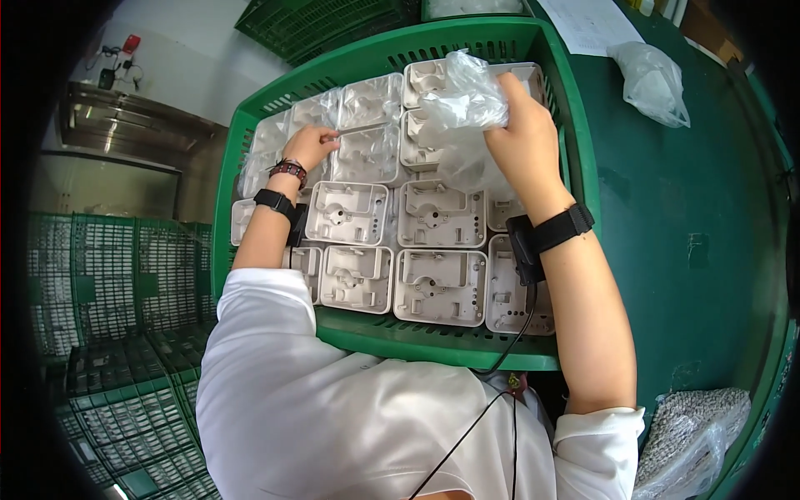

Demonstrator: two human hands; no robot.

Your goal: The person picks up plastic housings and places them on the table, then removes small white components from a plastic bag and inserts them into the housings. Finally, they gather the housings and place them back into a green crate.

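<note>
1. Toward the far right corner of the green crate [575,158], the right hand [521,133] is closed around a crumpled clear plastic bag [462,96], fingers curled into the film and lifting it just above the parts below.
2. At the crate's far left side, the left hand [310,146] rests on a bagged moulded part [367,154], its fingertips pinched on the clear wrap at that part's left edge.
3. Both wrists wear black straps; the left also carries a red beaded bracelet [288,170], and a black cable [500,358] runs from the right strap down over the crate's near rim.
4. Inside the crate, pale beige moulded plastic housings [440,286] lie flat in rows, touching side by side. Those in the near rows are bare; those at the far left remain wrapped in clear film.
5. The crate sits at the left edge of a dark green worktop [667,250].
6. On the worktop's far right part, well apart from the crate, lies a second bunched clear bag [654,79], with a white sheet of paper [587,23] beside it.
7. At the near right corner of the worktop rests a bag of small grey pieces [696,433].
8. Left of the person, stacked green crates [125,400] holding more parts stand on the floor.
</note>
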